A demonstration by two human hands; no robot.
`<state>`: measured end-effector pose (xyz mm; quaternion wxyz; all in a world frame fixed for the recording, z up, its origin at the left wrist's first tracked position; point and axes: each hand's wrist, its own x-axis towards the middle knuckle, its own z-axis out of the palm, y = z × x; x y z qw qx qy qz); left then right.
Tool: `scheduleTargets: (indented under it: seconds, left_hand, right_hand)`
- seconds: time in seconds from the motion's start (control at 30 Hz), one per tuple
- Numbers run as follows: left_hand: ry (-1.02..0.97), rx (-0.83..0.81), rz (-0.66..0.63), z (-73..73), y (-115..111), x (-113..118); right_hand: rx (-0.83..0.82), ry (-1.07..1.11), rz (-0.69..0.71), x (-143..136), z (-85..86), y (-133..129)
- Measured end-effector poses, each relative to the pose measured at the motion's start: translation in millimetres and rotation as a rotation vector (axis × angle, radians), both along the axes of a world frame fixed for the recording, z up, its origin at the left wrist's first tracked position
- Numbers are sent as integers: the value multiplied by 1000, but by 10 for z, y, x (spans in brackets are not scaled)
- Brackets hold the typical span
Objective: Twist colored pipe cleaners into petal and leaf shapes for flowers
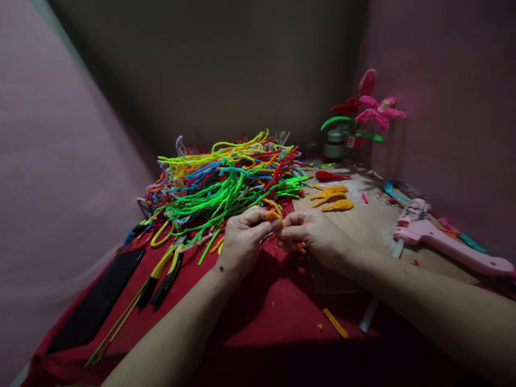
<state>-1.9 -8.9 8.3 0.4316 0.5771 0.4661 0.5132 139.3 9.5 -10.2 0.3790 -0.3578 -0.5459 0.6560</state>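
Between my two hands is a bent orange pipe cleaner piece (274, 216), in the middle of the view. My left hand (246, 236) pinches its upper left part between thumb and fingers. From the right, my right hand (312, 234) closes its fingertips on the same piece, and an orange end shows below them. The fingertips of both hands nearly touch. Just behind them lies a large pile of colored pipe cleaners (229, 183). Orange petal shapes (338, 205) and a red one (331, 176) rest on the brown board (363, 226) to the right.
Yellow-black pliers (167, 271), a black flat object (99, 301) and green stems (121, 322) lie left. A pink glue gun (451, 244) is at right, its glue stick (368, 317) pointing forward. Pink flowers (379, 110) stand behind. An orange strip (335, 322) lies on the red cloth (274, 317).
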Motion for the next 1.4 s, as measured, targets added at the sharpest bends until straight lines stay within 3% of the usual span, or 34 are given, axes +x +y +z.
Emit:
scheduleTargets:
  seconds: [0.1, 0.2, 0.33, 0.6, 0.97, 1.13, 1.2, 1.3, 1.4]
  left_hand:
    - [22, -6, -53, 22, 4, -13]
    - [-91, -107, -78, 26, 36, -42]
    - [-317, -248, -56, -9, 73, -32]
    - [-584, -271, 47, -85, 62, 119]
    - [-581, -244, 79, -63, 60, 140]
    - [-321, -7, 148, -78, 77, 122]
    - [-272, 5, 108, -76, 104, 81]
    - [-323, -126, -32, -64, 146, -1]
    - [-301, -185, -69, -54, 159, -60]
  right_hand:
    - [3, 8, 16, 11, 10, 4]
    - [23, 0, 7, 20, 20, 7]
    - [26, 10, 48, 22, 19, 10]
    - [-77, 98, 93, -4, -15, 2]
    - [-65, 72, -1, -50, -49, -29]
    - [-148, 126, 8, -52, -40, -46]
    - [-137, 101, -33, -33, 8, -51]
    - [-91, 46, -79, 4, 83, -52]
    - [-43, -12, -75, 31, 97, -37]
